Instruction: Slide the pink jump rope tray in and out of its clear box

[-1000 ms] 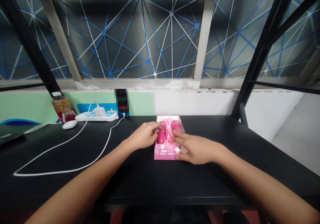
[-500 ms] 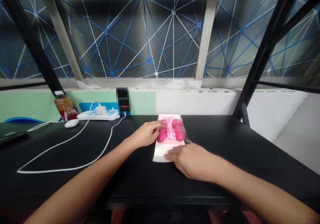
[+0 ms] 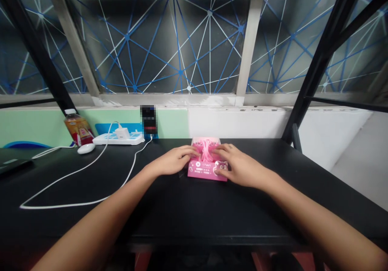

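Observation:
A pink cardboard box (image 3: 198, 174) stands on the black desk, its printed front flap folded up toward me. Inside lies a pink jump rope (image 3: 207, 150), a light pink cord bundled between darker pink handles that the fingers partly cover. My left hand (image 3: 177, 159) grips the box's left side, fingers reaching over its edge onto the contents. My right hand (image 3: 239, 164) holds the right side, thumb against the printed flap and fingers over the top. Both hands are partly closed around the box; whether they also press on the handles I cannot tell.
To the left are a white power strip (image 3: 127, 141) with a charger (image 3: 122, 133), a phone (image 3: 149, 119), a white mouse (image 3: 86, 148) and a drink bottle (image 3: 78, 127). A white cable (image 3: 69, 205) loops across the desk (image 3: 182, 218). Black frame posts (image 3: 315, 65) rise at both sides.
The white flap that lay flat toward me is now folded up, showing its pink printed side. My right hand has moved up and away from me to the box's right side; the left stays nearly still.

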Available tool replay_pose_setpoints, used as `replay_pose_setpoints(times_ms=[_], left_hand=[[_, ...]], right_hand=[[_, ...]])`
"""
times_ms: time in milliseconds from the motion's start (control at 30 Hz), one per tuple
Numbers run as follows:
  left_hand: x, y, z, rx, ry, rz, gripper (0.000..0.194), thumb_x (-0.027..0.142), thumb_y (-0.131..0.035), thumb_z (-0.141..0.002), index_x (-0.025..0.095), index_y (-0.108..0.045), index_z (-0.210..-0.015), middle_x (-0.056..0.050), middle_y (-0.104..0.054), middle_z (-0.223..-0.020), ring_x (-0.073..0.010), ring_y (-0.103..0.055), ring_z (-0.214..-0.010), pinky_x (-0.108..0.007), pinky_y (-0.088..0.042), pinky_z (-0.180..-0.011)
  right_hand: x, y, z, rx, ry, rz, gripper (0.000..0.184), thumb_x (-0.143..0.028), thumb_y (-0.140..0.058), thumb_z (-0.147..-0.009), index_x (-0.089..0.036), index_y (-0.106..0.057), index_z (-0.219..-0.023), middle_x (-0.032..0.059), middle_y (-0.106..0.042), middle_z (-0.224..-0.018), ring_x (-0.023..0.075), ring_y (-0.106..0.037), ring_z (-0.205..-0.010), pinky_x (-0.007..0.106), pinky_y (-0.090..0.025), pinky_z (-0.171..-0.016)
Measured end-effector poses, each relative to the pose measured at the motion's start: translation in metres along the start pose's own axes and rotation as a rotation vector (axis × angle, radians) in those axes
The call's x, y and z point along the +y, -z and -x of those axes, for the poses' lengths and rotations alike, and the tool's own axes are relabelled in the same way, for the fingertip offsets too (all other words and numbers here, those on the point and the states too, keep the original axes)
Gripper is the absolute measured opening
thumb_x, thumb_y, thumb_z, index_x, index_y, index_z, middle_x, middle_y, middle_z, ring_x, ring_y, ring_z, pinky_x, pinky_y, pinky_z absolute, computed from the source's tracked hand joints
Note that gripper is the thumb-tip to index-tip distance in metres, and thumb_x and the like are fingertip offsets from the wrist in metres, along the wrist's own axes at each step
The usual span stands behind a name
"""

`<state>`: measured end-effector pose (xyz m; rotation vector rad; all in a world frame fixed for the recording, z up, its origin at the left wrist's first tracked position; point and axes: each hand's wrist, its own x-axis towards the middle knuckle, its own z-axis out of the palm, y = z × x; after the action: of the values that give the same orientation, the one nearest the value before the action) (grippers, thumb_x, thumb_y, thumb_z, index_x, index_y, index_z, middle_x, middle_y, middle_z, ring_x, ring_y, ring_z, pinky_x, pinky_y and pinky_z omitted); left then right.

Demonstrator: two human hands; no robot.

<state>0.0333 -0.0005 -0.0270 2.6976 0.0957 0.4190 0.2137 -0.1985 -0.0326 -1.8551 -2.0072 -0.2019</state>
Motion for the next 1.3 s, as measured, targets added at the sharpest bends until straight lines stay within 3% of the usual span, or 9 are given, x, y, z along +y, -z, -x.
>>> replay_pose_setpoints(times_ms=[100,233,400,567,733,867,1000,1100,1300], left_hand=[[0.007,0.003,0.005,-0.024,0.016,0.005,0.027,0.028,-0.049,-0.092,0.026,-0.064,-0.115,-0.002,-0.054,-0.136,-0.0192,-0.049,-0.127,-0.035,-0.037,-0.108],[0.013,0.001,0.01,-0.04,-0.011,-0.109,0.057,0.042,-0.073,-0.075,0.029,-0.055,-0.127,-0.004,-0.051,-0.139,-0.0257,-0.049,-0.125,-0.036,-0.038,-0.105],[0.007,-0.004,0.006,0.052,-0.007,-0.199,0.026,0.028,-0.048,-0.093,0.023,-0.062,-0.115,-0.005,-0.065,-0.116,-0.02,-0.062,-0.101,-0.031,-0.045,-0.09],[0.006,-0.006,0.008,0.092,0.037,-0.214,0.03,0.029,-0.056,-0.086,0.025,-0.061,-0.115,-0.005,-0.06,-0.116,-0.0158,-0.063,-0.084,-0.028,-0.047,-0.078],[0.01,-0.002,0.012,-0.071,0.217,0.051,0.033,0.024,-0.042,-0.09,0.023,-0.056,-0.12,0.003,-0.062,-0.066,-0.0128,-0.063,-0.058,-0.023,-0.046,-0.061],[0.01,0.004,0.012,-0.186,0.193,0.169,0.04,0.024,-0.048,-0.086,0.022,-0.052,-0.126,0.002,-0.067,-0.074,-0.0131,-0.064,-0.064,-0.022,-0.046,-0.06],[0.011,0.001,0.013,-0.026,0.09,-0.122,0.033,0.024,-0.055,-0.082,0.024,-0.06,-0.114,-0.001,-0.063,-0.084,-0.0156,-0.061,-0.075,-0.027,-0.046,-0.072],[0.014,-0.002,0.014,0.104,0.037,-0.209,0.031,0.023,-0.057,-0.08,0.026,-0.061,-0.111,-0.005,-0.055,-0.12,-0.0202,-0.059,-0.101,-0.032,-0.045,-0.089],[0.014,-0.002,0.013,0.068,-0.037,-0.075,0.034,0.016,-0.057,-0.08,0.024,-0.055,-0.112,-0.004,-0.055,-0.127,-0.0212,-0.055,-0.114,-0.034,-0.043,-0.096]], right_hand=[[0.011,-0.011,-0.001,-0.025,-0.106,0.0,0.067,-0.046,-0.06,-0.083,-0.019,-0.04,-0.141,0.0164,-0.035,-0.147,0.0326,-0.034,-0.134,0.05,-0.035,-0.107],[0.013,-0.012,-0.002,0.057,-0.154,0.027,0.057,-0.045,-0.051,-0.09,-0.017,-0.041,-0.138,0.0173,-0.041,-0.14,0.031,-0.043,-0.127,0.048,-0.037,-0.105],[0.016,-0.005,-0.001,0.024,-0.067,-0.022,0.052,-0.049,-0.058,-0.086,-0.022,-0.051,-0.13,0.0124,-0.048,-0.128,0.0276,-0.052,-0.116,0.041,-0.044,-0.098],[0.021,-0.012,-0.004,0.016,-0.181,-0.066,0.037,-0.03,-0.057,-0.086,-0.017,-0.056,-0.121,0.0094,-0.061,-0.098,0.0209,-0.062,-0.081,0.034,-0.049,-0.074],[0.02,-0.001,-0.001,-0.157,-0.242,-0.288,0.046,-0.028,-0.049,-0.088,-0.014,-0.048,-0.132,0.0021,-0.067,-0.071,0.0171,-0.062,-0.06,0.029,-0.045,-0.058],[0.027,0.005,0.003,-0.318,-0.186,-0.421,0.064,-0.018,-0.052,-0.081,-0.017,-0.035,-0.143,0.0019,-0.071,-0.085,0.015,-0.065,-0.064,0.026,-0.048,-0.061],[0.027,-0.004,0.0,-0.084,-0.178,-0.078,0.046,-0.031,-0.064,-0.08,-0.019,-0.055,-0.124,0.0052,-0.066,-0.087,0.0216,-0.064,-0.078,0.034,-0.05,-0.072],[0.02,-0.009,-0.002,0.047,-0.086,0.021,0.039,-0.031,-0.064,-0.081,-0.017,-0.058,-0.117,0.0127,-0.056,-0.113,0.0259,-0.059,-0.101,0.04,-0.049,-0.088],[0.004,-0.006,-0.001,0.009,0.128,0.017,0.024,-0.013,-0.048,-0.088,-0.019,-0.06,-0.107,0.0124,-0.046,-0.136,0.0261,-0.047,-0.125,0.042,-0.047,-0.098]])
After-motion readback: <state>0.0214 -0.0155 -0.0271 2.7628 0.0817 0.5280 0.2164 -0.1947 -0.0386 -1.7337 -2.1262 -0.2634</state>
